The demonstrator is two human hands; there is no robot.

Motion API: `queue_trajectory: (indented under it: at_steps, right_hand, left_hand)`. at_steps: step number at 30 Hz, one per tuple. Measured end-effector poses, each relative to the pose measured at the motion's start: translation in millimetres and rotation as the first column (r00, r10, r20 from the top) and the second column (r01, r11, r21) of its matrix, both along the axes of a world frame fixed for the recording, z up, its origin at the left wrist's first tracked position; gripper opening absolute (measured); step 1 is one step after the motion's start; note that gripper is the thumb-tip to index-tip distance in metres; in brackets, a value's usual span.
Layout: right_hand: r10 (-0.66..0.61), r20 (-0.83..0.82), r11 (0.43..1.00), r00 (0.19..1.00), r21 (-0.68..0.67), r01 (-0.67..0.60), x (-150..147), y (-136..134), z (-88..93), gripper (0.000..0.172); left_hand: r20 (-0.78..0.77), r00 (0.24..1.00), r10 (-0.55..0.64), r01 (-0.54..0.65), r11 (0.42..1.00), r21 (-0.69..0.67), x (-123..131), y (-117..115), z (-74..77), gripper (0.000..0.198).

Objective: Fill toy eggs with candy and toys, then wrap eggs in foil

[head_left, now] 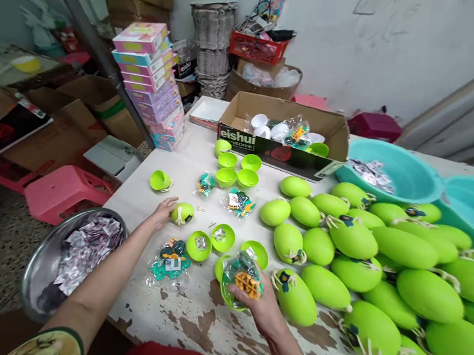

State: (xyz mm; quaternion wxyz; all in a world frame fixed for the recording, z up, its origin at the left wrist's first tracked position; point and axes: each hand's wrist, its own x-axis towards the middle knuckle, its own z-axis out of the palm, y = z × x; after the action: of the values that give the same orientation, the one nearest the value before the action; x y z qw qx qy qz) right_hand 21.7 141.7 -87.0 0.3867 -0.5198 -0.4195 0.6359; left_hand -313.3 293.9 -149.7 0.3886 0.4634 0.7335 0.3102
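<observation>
My right hand (258, 305) grips a lime-green egg half (225, 294) with a clear bag of small toy parts (243, 277) pressed into it, just above the worn white table (188, 319). My left hand (162, 210) reaches out and its fingers touch a green egg half with white string (182, 213) lying on the table. Between the hands lie open green halves (199, 245) with small packets inside and another bagged toy (171, 258). Several closed green eggs (353, 238) are heaped to the right.
A cardboard box (282, 148) with bagged toys and white halves stands at the back. Teal basins (402, 172) sit at the far right. A steel bowl of silver packets (71, 256) sits at the table's left edge. Stacked pink boxes (150, 72) and a pink stool (61, 190) lie beyond.
</observation>
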Motion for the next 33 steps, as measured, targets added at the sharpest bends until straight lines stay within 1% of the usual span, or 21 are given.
queue_trajectory:
  at_steps: [2, 4, 7, 9, 11, 12, 13, 14, 15, 16, 17, 18, 19, 20, 23, 24, 26, 28, 29, 31, 33]
  right_hand:
    - [0.04, 0.051, 0.999, 0.998, 0.003, -0.041, -3.5, 1.6, -6.4, 0.064]
    - [0.043, 0.11, 0.999, 0.993, 0.024, -0.046, -7.0, 2.5, -10.6, 0.066]
    - [-0.01, 0.209, 0.991, 0.978, 0.133, -0.019, -10.8, 2.8, -9.8, 0.066]
    - [-0.041, 0.278, 0.97, 0.96, 0.241, -0.028, -10.8, 2.2, -3.9, 0.061]
    - [-0.069, 0.33, 0.943, 0.941, 0.33, -0.047, -8.4, 0.6, 4.8, 0.056]
    - [-0.082, 0.349, 0.932, 0.934, 0.36, -0.052, -6.7, -0.7, 9.2, 0.055]
    - [-0.096, 0.361, 0.922, 0.928, 0.383, -0.053, -5.3, -2.3, 13.1, 0.055]
    - [-0.105, 0.365, 0.915, 0.925, 0.4, -0.054, -4.3, -4.1, 16.2, 0.055]
    - [-0.101, 0.363, 0.91, 0.926, 0.41, -0.061, -4.2, -6.1, 18.5, 0.055]
    - [-0.083, 0.36, 0.906, 0.929, 0.416, -0.08, -5.0, -8.0, 20.0, 0.054]
    - [-0.064, 0.358, 0.903, 0.932, 0.418, -0.099, -6.6, -9.9, 20.9, 0.051]
    - [-0.04, 0.358, 0.903, 0.933, 0.413, -0.12, -8.7, -11.7, 21.4, 0.048]
    - [-0.023, 0.363, 0.906, 0.931, 0.401, -0.134, -11.0, -13.3, 21.7, 0.046]
    - [-0.013, 0.37, 0.912, 0.929, 0.386, -0.141, -13.0, -14.7, 22.1, 0.045]
    - [0.005, 0.381, 0.925, 0.925, 0.35, -0.149, -14.9, -17.4, 24.2, 0.053]
    - [0.028, 0.382, 0.925, 0.924, 0.341, -0.169, -13.9, -17.8, 25.1, 0.055]
    - [0.084, 0.37, 0.923, 0.925, 0.32, -0.212, -10.3, -18.2, 27.1, 0.056]
    - [0.141, 0.323, 0.925, 0.936, 0.295, -0.241, -5.1, -18.5, 29.9, 0.053]
    - [0.16, 0.277, 0.928, 0.947, 0.286, -0.24, -1.9, -18.8, 32.0, 0.053]
    - [0.187, 0.152, 0.937, 0.97, 0.27, -0.223, 6.4, -19.9, 38.5, 0.057]
    - [0.243, 0.047, 0.942, 0.969, 0.228, -0.248, 16.7, -22.4, 46.5, 0.065]
  left_hand:
    - [-0.082, 0.995, 0.051, -0.053, 0.998, -0.025, -0.1, -2.2, 1.6, 0.049]
    - [-0.171, 0.983, 0.07, -0.081, 0.995, -0.059, 8.0, -3.1, 5.1, 0.055]
    - [-0.262, 0.965, 0.026, -0.07, 0.985, -0.157, 29.3, -4.4, 14.1, 0.07]
    - [-0.28, 0.96, -0.014, -0.048, 0.976, -0.214, 41.6, -7.2, 26.3, 0.072]
    - [-0.275, 0.96, -0.046, -0.022, 0.97, -0.24, 49.7, -14.9, 46.1, 0.068]
    - [-0.238, 0.969, -0.071, 0.012, 0.97, -0.242, 53.1, -22.1, 58.5, 0.066]
    - [-0.15, 0.982, -0.112, 0.073, 0.968, -0.241, 57.1, -32.0, 71.9, 0.065]
    - [-0.01, 0.986, -0.168, 0.161, 0.959, -0.233, 62.4, -44.8, 85.6, 0.064]
    - [0.172, 0.957, -0.233, 0.266, 0.941, -0.21, 69.5, -60.0, 98.9, 0.063]
    - [0.368, 0.882, -0.294, 0.375, 0.911, -0.172, 78.3, -76.6, 111.1, 0.063]
    - [0.518, 0.787, -0.334, 0.457, 0.88, -0.128, 88.7, -93.4, 121.8, 0.063]
    - [0.609, 0.707, -0.359, 0.512, 0.854, -0.091, 99.9, -109.0, 130.9, 0.063]
    - [0.642, 0.664, -0.383, 0.546, 0.835, -0.067, 110.8, -122.3, 138.2, 0.063]
    - [0.642, 0.648, -0.41, 0.57, 0.82, -0.051, 120.6, -132.6, 144.1, 0.062]
    - [0.522, 0.671, -0.527, 0.622, 0.783, -0.008, 137.9, -145.9, 155.2, 0.06]
    - [0.444, 0.683, -0.58, 0.643, 0.766, 0.01, 140.2, -146.2, 157.5, 0.058]
    - [0.215, 0.694, -0.687, 0.697, 0.716, 0.037, 142.5, -144.6, 160.9, 0.055]
    - [-0.003, 0.644, -0.765, 0.765, 0.643, 0.04, 144.5, -142.4, 163.2, 0.055]
    - [-0.07, 0.607, -0.792, 0.795, 0.606, 0.038, 145.6, -141.2, 164.1, 0.056]
    - [-0.102, 0.547, -0.831, 0.837, 0.546, 0.04, 147.3, -138.3, 165.9, 0.058]
    - [-0.018, 0.528, -0.849, 0.849, 0.527, 0.038, 147.5, -134.9, 167.2, 0.057]
